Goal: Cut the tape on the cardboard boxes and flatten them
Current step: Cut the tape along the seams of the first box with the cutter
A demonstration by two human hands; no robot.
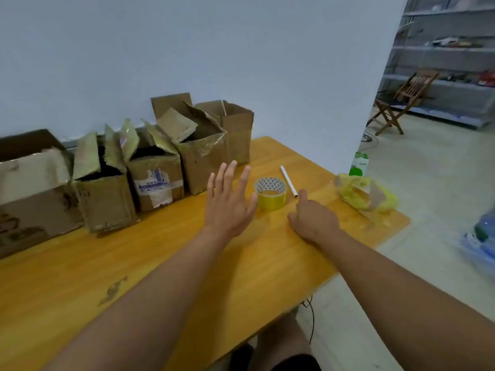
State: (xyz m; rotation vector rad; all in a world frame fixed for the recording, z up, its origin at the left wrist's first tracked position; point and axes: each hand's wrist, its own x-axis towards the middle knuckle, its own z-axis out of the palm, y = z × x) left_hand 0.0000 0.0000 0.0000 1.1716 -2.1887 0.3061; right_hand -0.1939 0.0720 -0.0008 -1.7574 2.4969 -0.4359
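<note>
Both hands empty over the table, cutter not yet picked up, boxes all standing.

Left hand spread wide and flat at frame centre, holding nothing; right hand loosely curled, index finger out and close to the thin white pen-like cutter, gripping nothing. Row of five worn brown cardboard boxes along the white wall, left to upper centre, top flaps up, old tape on sides. Interiors dark, contents cannot tell. Roll of yellow tape between hands on yellow wooden table; crumpled yellow plastic bag at right edge. Risks, judged: cutter rolls off table edge if nudged by fingertip; roll knocked by left hand; blade slips on wrinkled tape toward steadying hand; unseen contents spill on flattening.
</note>
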